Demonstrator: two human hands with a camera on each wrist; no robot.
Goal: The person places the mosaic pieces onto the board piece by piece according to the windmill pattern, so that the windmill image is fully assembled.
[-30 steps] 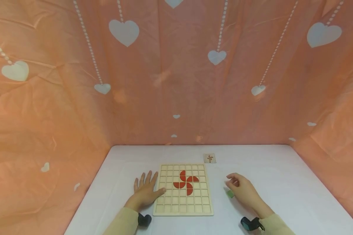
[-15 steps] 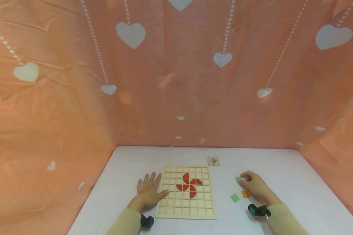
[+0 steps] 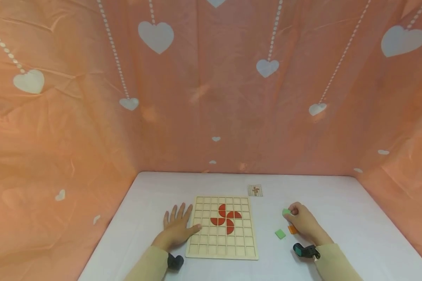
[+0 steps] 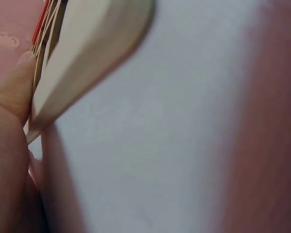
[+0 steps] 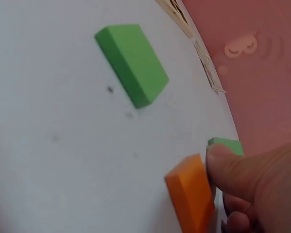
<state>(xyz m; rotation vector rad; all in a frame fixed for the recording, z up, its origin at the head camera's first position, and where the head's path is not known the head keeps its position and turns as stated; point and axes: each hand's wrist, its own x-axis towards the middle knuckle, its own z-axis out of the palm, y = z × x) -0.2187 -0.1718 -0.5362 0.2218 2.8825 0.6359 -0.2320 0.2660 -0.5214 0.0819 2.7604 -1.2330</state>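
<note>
A pale wooden grid board (image 3: 240,248) lies on the white table, with red quarter-round pieces (image 3: 217,221) forming a pinwheel in its squares. My left hand (image 3: 176,231) rests with fingers spread at the board's left side, its thumb over the edge. To the right of the board, my right hand (image 3: 306,223) pinches a green square tile (image 3: 286,211) between thumb and fingers. An orange tile (image 5: 190,191) lies close beside the right thumb. Another green square tile (image 5: 135,65) lies apart on the table, nearer the board.
Behind the board's far right corner lies a small card (image 3: 255,190) printed with a pinwheel pattern. An orange-pink curtain (image 3: 232,97) with white hearts rises around the white table (image 3: 176,187). Each wrist wears a small black camera.
My right hand has moved right and away from me, from the near green tile to the farther one, uncovering the orange tile. The left hand stays in place while the head view shifts slightly.
</note>
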